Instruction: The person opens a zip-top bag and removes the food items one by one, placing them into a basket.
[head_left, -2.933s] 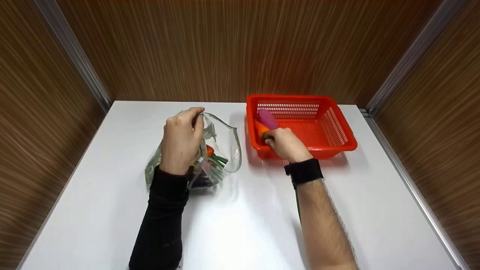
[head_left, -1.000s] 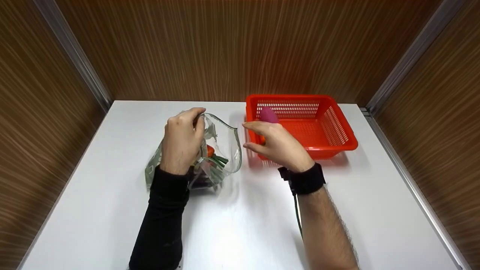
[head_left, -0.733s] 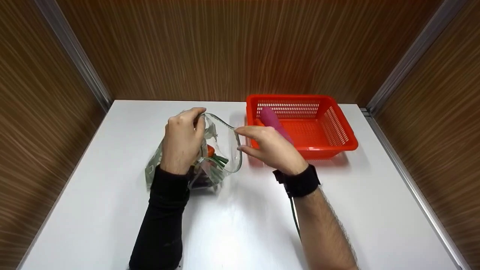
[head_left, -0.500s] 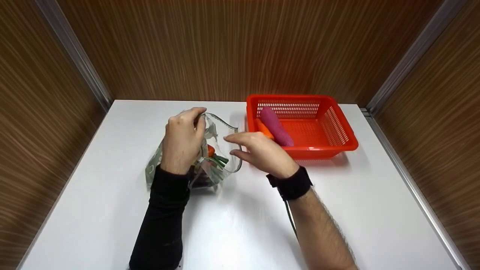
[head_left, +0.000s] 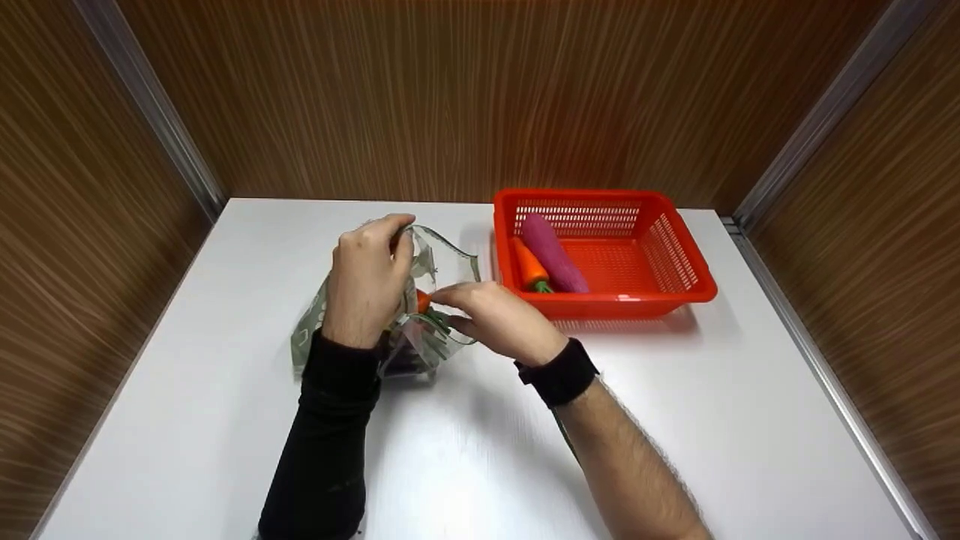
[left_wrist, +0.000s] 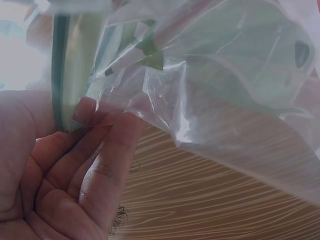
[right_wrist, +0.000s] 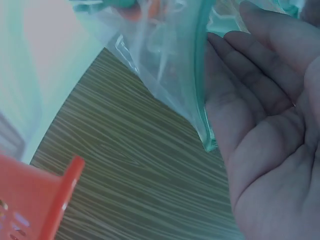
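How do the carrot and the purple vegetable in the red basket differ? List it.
The carrot is orange with a green stem end; the purple vegetable is one plain colour. The carrot looks shorter and thinner than the purple vegetable. The carrot lies nearer the red basket's left wall. Both lie flat, side by side, untouched by the hands.

Clear glossy plastic bag (head_left: 442, 300) (crinkled) — perforated plastic basket (head_left: 679, 259)

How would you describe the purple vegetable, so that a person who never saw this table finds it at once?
Start at the white table and find the red basket at its far right side. Two vegetables lie inside, against its left wall. The purple vegetable is the longer, rounded one, just right of the orange carrot; it alone there is purple and has no green top.
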